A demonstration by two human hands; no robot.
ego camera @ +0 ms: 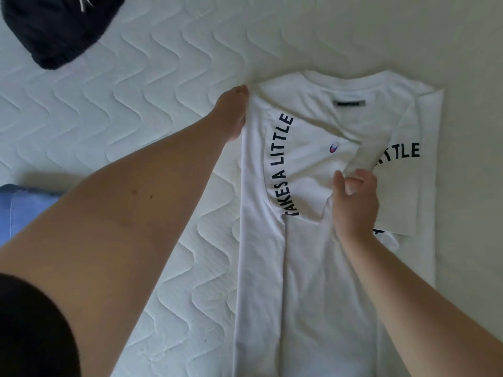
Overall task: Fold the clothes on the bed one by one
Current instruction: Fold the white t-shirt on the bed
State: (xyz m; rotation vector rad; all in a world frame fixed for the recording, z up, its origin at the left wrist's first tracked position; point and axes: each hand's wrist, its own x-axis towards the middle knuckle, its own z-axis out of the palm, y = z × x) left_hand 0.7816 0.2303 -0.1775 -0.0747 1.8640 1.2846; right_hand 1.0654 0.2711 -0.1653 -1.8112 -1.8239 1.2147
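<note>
White T-shirt (313, 268) lies flat on the quilted mattress (152, 77), left hand (231, 115) pinching its shoulder edge taut while right hand (355, 202) grips a sleeve to fold it inward.

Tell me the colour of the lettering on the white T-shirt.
Dark navy, nearly black, on the white T-shirt; the head view, the only one, shows it.

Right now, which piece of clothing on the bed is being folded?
The white T-shirt with black lettering; both hands hold it. The dark garment and the blue one lie untouched at the left.
</note>
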